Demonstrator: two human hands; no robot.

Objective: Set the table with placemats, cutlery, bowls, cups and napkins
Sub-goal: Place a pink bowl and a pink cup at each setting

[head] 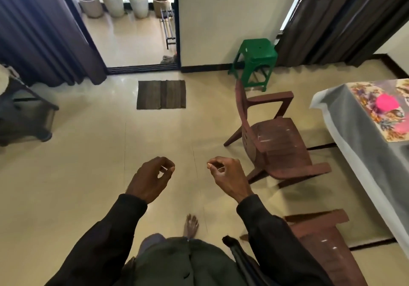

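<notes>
My left hand [151, 178] and my right hand [228, 177] hang in front of me over the tiled floor, fingers loosely curled, holding nothing. At the right edge stands the table [345, 117] under a grey cloth. On it lies a floral placemat [376, 117] with a pink round object [386, 103] on top, blurred. No cutlery, bowls or napkins show in this view.
Two brown plastic chairs stand beside the table, one [274, 139] ahead and one [327, 246] at my right. A green stool [254, 62] sits by the wall. A dark doormat [161, 94] lies before the balcony door. A dark stand [24, 117] is at the left.
</notes>
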